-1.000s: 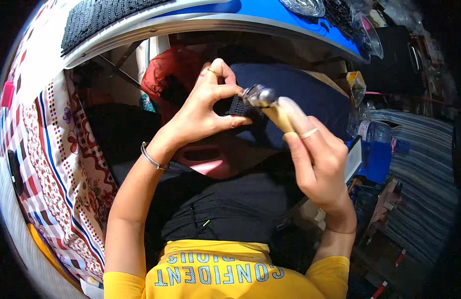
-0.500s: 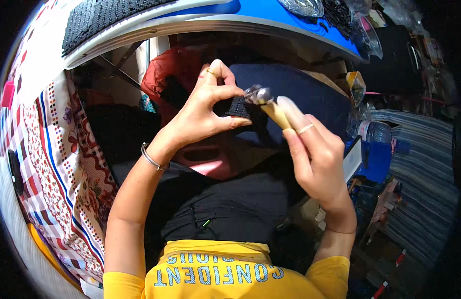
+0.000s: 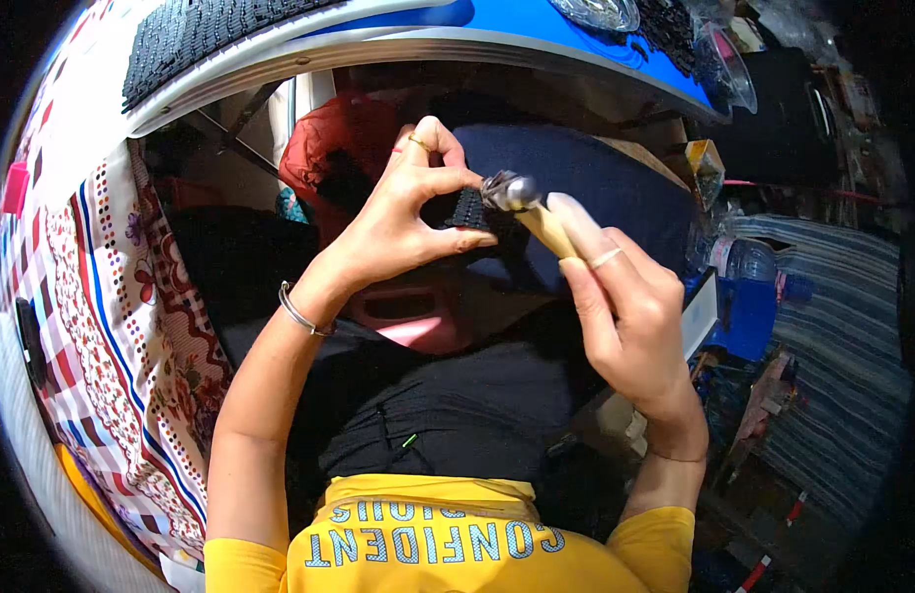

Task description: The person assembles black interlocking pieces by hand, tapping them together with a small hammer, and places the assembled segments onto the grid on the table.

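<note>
Between the thumb and index finger of my left hand (image 3: 418, 203) is a small black textured piece (image 3: 468, 211), pinched at its edge. My right hand (image 3: 630, 306) is wrapped round the pale yellow handle of a metal-headed tool (image 3: 546, 226). The tool's shiny head is at the piece's right edge, near my left index fingertip. Motion blurs the head, so whether it touches the piece is unclear. Below both hands lies dark blue fabric (image 3: 616, 198).
A blue table (image 3: 537, 22) curves across the top, bearing a black beaded mat (image 3: 210, 44) and a clear container (image 3: 601, 12). Red fabric (image 3: 324, 138) lies under it. A pink object (image 3: 418, 321) is below my hands. At the right are a bottle (image 3: 749, 262) and striped cloth (image 3: 833, 336).
The tool's head has shifted slightly and its blur has changed. My right hand has moved a little to the left since the earliest frame. My left hand keeps nearly the same place.
</note>
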The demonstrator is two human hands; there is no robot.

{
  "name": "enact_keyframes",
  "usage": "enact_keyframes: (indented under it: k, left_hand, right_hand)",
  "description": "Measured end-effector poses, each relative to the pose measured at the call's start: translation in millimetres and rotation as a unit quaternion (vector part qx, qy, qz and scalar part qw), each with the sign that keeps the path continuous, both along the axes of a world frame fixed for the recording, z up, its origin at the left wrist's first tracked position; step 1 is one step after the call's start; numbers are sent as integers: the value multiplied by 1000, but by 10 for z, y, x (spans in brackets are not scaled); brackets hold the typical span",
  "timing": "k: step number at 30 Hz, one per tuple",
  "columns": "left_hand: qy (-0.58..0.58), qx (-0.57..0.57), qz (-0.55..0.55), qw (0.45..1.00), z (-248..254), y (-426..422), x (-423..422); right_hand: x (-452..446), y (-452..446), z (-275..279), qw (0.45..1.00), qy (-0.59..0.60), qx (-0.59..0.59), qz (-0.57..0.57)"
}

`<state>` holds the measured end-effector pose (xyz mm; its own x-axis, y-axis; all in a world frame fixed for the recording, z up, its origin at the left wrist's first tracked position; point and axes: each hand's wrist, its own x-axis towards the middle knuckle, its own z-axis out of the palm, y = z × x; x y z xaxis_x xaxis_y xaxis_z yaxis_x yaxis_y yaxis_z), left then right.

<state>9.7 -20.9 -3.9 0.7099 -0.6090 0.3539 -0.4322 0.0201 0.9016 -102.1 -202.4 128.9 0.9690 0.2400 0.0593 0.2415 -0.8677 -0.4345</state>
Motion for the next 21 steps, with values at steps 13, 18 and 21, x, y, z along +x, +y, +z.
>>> enact_keyframes:
  k: [13, 18, 21]
  left_hand:
    - [9, 8, -8, 1000, 16, -4, 4]
    - [2, 11, -6, 1000, 24, -3, 2]
    - [7, 3, -6, 1000, 17, -16, 8]
  right_hand:
    - [-41, -26, -69, 1000, -2, -5, 15]
    - [-74, -28, -39, 1000, -28, 10, 5]
    - [-86, -50, -112, 999, -45, 22, -13]
